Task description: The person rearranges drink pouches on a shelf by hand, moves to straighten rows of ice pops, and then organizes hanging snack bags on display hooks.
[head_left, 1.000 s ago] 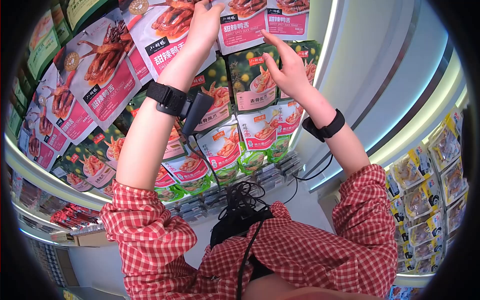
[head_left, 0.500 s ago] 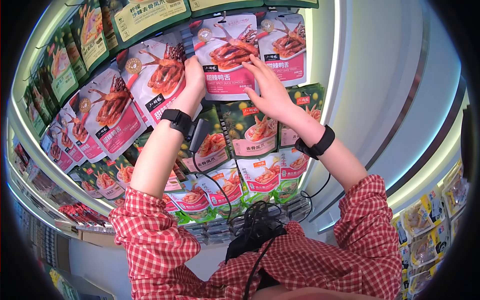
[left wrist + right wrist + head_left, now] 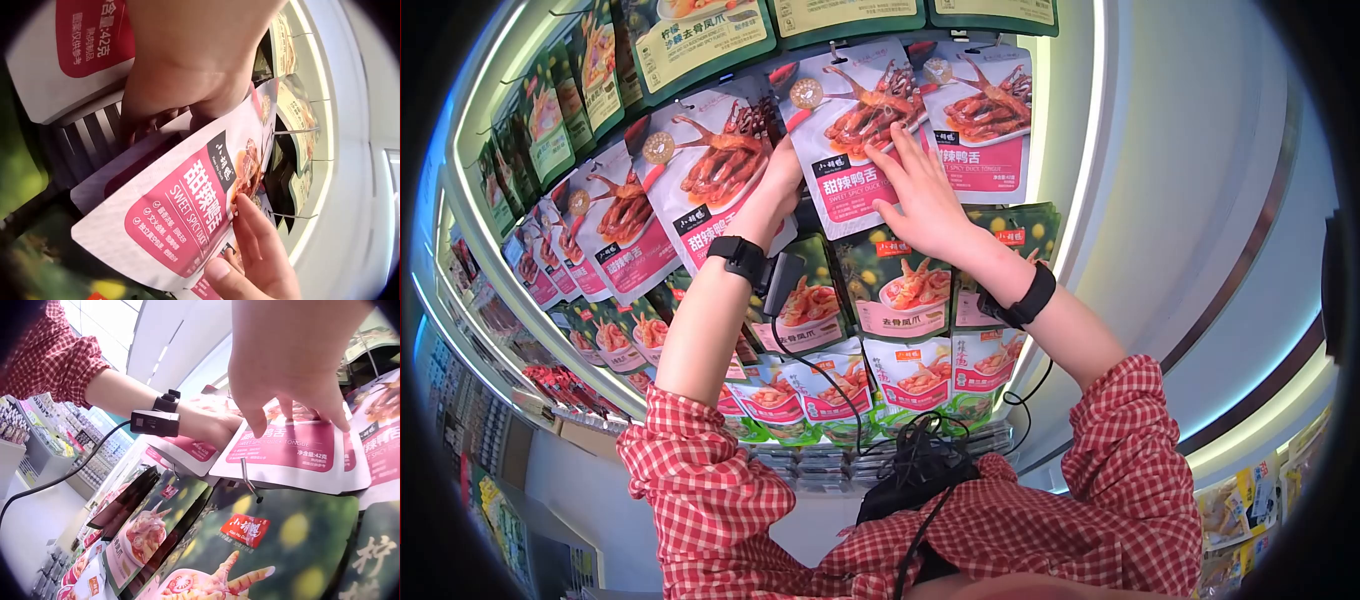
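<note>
A white and pink pouch point(image 3: 840, 150) hangs tilted at the upper middle of the head view. My right hand point(image 3: 925, 205) lies on its front with fingers spread. Behind the pouch's left edge reaches my left hand point(image 3: 778, 185), its fingertips hidden. In the left wrist view, the left hand point(image 3: 187, 75) goes behind the front pouch point(image 3: 169, 219), fingers bent; whether they grip anything is unclear. Fingertips of the right hand point(image 3: 259, 256) touch the front. The right wrist view shows the right hand point(image 3: 294, 356) over the pouch point(image 3: 281, 453), the left hand point(image 3: 212, 428) beside it.
Similar pouches point(image 3: 710, 170) hang to the left and another point(image 3: 980, 120) to the right. Green pouches point(image 3: 700, 45) hang above, and green ones point(image 3: 900, 285) below. A bare metal hook point(image 3: 250, 478) sticks out under the pouch. A curved white panel point(image 3: 1170, 200) stands at the right.
The head view has shifted upward on the shelf. Since half a second ago the middle pouch has tilted, and my left hand has moved behind its left edge. The right hand now lies flatter on its front.
</note>
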`<state>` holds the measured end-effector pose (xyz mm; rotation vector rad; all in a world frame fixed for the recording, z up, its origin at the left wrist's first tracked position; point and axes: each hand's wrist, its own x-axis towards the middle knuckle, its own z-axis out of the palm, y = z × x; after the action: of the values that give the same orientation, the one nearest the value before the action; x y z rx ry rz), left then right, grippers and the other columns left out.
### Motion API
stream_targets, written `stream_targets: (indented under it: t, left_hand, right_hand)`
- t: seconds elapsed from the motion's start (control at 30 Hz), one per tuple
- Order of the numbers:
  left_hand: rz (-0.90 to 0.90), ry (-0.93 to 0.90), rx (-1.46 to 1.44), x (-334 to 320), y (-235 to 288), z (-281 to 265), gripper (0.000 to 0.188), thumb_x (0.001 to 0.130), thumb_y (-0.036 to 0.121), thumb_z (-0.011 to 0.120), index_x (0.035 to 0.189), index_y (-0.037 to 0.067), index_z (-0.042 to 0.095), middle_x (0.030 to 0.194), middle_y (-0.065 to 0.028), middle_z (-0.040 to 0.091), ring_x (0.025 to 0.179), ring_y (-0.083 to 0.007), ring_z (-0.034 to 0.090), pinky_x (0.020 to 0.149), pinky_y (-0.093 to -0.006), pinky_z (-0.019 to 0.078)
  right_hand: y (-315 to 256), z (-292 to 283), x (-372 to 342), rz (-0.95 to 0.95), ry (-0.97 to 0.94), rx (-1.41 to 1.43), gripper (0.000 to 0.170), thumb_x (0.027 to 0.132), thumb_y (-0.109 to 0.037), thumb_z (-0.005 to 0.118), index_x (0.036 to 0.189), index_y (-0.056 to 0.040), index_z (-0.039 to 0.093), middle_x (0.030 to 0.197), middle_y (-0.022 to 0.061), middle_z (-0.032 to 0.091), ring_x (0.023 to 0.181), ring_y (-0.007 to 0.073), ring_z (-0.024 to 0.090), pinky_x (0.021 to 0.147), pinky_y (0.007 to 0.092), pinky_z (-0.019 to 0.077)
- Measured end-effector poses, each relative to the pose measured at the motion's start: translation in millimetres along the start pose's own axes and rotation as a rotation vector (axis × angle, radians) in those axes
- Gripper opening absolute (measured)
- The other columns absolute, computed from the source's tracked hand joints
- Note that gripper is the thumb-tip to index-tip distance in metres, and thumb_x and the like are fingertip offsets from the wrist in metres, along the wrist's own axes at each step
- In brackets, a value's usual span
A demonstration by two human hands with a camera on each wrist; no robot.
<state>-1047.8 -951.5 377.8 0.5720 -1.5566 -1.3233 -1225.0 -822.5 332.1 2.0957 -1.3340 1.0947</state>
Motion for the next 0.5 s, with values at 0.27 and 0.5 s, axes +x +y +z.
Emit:
stream_targets:
  t: [0.27,0.5]
  left_hand:
    - [0.139,0.098,-0.071,0,-2,7,0.043,0.081,-0.001,0.059,0.123,0.003,0.047,0.112,-0.0082,0.06,0.097,-0.0171,0.059,0.082,-0.0293,0.0485]
    - [0.158,0.18,-0.09,-34,16,26,0.046,0.083,-0.004,0.056,0.126,0.003,0.043,0.116,-0.0101,0.057,0.1,-0.0189,0.058,0.082,-0.0305,0.0494]
  right_hand:
    - [-6,-3,-7,-0.033,0.037,0.031,0.068,0.078,-0.017,0.059,0.139,-0.0127,0.03,0.146,0.0228,0.013,0.137,0.0374,0.013,0.105,0.0582,0.0148]
    - [-15,-7,-18,-0.079,0.073,-0.012,0.069,0.079,-0.017,0.058,0.141,-0.0161,0.028,0.146,0.0225,0.013,0.137,0.037,0.013,0.103,0.0635,0.0108]
